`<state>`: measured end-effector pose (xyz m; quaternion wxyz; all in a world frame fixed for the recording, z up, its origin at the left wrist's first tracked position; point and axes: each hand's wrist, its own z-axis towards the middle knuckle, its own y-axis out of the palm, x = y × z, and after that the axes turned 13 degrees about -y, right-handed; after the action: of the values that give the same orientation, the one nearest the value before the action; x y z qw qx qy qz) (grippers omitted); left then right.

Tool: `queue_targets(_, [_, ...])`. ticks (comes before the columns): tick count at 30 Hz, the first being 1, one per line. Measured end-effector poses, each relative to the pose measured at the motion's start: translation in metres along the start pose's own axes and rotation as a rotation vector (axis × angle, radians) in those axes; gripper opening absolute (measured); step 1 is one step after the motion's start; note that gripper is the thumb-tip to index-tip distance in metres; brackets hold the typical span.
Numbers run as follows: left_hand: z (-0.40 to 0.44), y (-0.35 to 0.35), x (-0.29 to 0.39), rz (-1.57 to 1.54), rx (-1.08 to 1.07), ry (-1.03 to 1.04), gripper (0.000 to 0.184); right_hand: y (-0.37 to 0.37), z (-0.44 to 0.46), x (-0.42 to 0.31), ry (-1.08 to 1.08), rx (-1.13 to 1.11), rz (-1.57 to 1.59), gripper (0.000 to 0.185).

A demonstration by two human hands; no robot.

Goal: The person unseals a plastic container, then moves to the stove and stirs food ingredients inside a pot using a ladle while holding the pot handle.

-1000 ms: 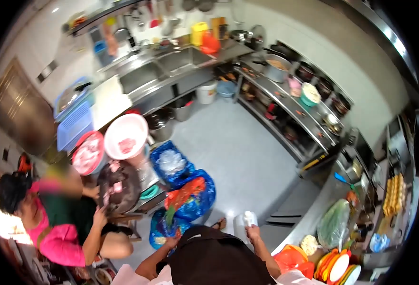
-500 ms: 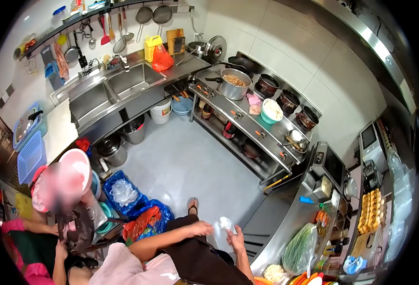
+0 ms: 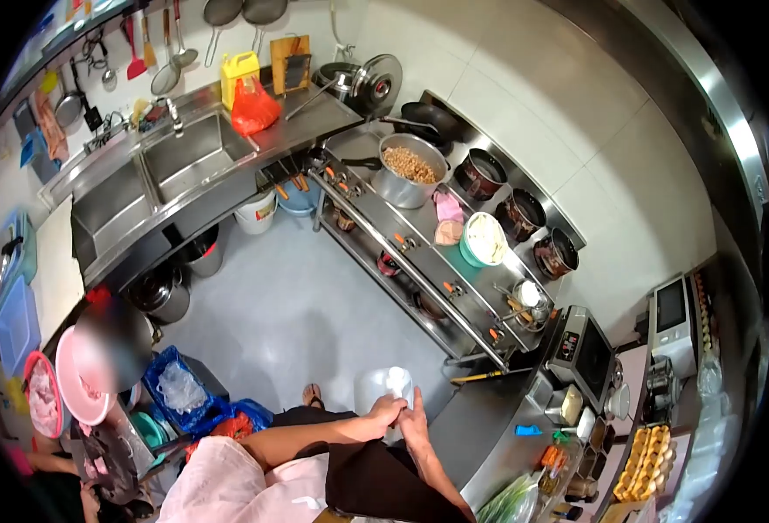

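Observation:
Both of my hands meet low in the middle of the view, in front of my dark apron (image 3: 362, 479). They hold a see-through plastic container or bag (image 3: 371, 383), whose exact kind I cannot make out. Something white and rounded (image 3: 396, 380) shows at its upper right. My left hand (image 3: 386, 413) has its fingers closed at the near edge. My right hand (image 3: 414, 422) grips the right side, thumb or one finger pointing up.
Ahead stands a steel stove (image 3: 428, 235) with a pot of brown pieces (image 3: 409, 179) and a green bowl (image 3: 480, 248). A steel counter (image 3: 471, 436) runs along my right. At left are a double sink (image 3: 184, 161), a pink basin (image 3: 66, 366) and another person's hand (image 3: 91, 501).
My left hand has come from the left onto the clear plastic item, beside my right. Both hands are now together, slightly farther left and higher. The view has turned and shifted.

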<state>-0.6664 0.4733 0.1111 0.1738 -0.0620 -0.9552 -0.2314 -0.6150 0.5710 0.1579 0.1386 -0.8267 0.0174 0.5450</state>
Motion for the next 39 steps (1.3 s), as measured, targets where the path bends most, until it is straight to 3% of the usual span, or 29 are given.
queue_targets(3, [0.012, 0.006, 0.051, 0.101, 0.087, 0.151, 0.022, -0.003, 0.044, -0.011, -0.115, 0.007, 0.137, 0.091])
queue_targets(6, [0.004, 0.008, 0.11, 0.056, 0.106, 0.216, 0.029, -0.021, 0.094, -0.024, -0.259, -0.227, -0.147, 0.092])
queue_targets(7, [0.016, 0.008, 0.123, 0.007, 0.078, 0.24, 0.032, -0.024, 0.104, -0.055, -0.292, -0.27, -0.252, 0.085])
queue_targets(10, [0.051, 0.007, 0.17, 0.279, 0.251, 0.356, 0.031, -0.043, 0.153, -0.102, -0.359, -0.316, -0.485, 0.07])
queue_targets(11, [0.06, 0.009, 0.189, 0.346, 0.295, 0.302, 0.04, -0.052, 0.177, -0.099, -0.434, -0.272, -0.423, 0.051])
queue_targets(14, [0.079, 0.015, 0.243, 0.584, 0.467, 0.377, 0.046, -0.08, 0.248, -0.114, -0.337, -0.307, -0.242, 0.038])
queue_targets(15, [0.081, 0.018, 0.264, 0.587, 0.452, 0.366, 0.048, -0.091, 0.272, -0.12, -0.45, -0.275, -0.326, 0.031])
queue_targets(23, [0.11, 0.052, 0.374, 0.786, 0.596, 0.356, 0.047, -0.16, 0.443, -0.151, -0.618, -0.365, -0.531, 0.031])
queue_targets(26, [0.122, 0.055, 0.397, 0.727, 0.613, 0.405, 0.046, -0.162, 0.482, -0.18, -0.644, -0.407, -0.475, 0.034])
queue_targets(29, [0.122, 0.071, 0.426, 0.755, 0.625, 0.358, 0.048, -0.164, 0.503, -0.209, -0.706, -0.424, -0.527, 0.037])
queue_targets(32, [0.146, 0.077, 0.427, 0.883, 0.695, 0.398, 0.051, -0.167, 0.516, -0.227, -0.636, -0.445, -0.521, 0.04])
queue_targets(36, [0.155, 0.082, 0.442, 0.937, 0.676, 0.362, 0.05, -0.167, 0.534, -0.205, -0.714, -0.324, -0.69, 0.042])
queue_targets(39, [0.162, 0.081, 0.454, 0.976, 0.657, 0.399, 0.047, -0.162, 0.536, -0.203, -0.642, -0.251, -0.784, 0.042])
